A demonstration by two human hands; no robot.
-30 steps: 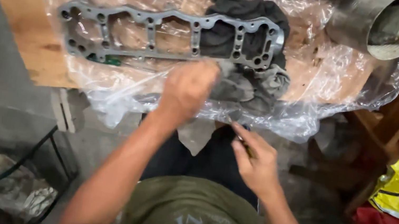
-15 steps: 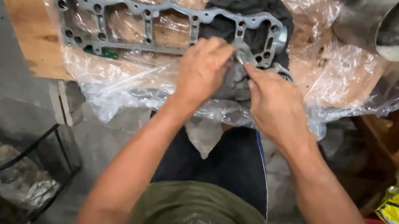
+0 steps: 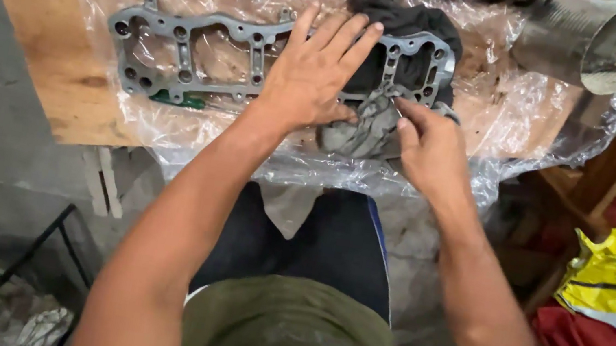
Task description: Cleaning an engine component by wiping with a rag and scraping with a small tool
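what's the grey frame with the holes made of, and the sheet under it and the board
The grey frame looks like cast metal, probably aluminium: matte grey, rigid webs, bolt holes. The sheet is thin clear plastic film: glossy, crinkled, see-through. The board seems to be plywood or bare wood: tan, visible grain, stained. The left hand presses on the frame.

Both arms bare to past the elbows, no sleeves, watch or gloves in view. Left hand [image 3: 307, 82] and right hand [image 3: 429, 147] bare, no rings showing. Olive-green shirt [image 3: 290, 335] with faint worn print; dark trousers [image 3: 330, 242] just above the shirt.
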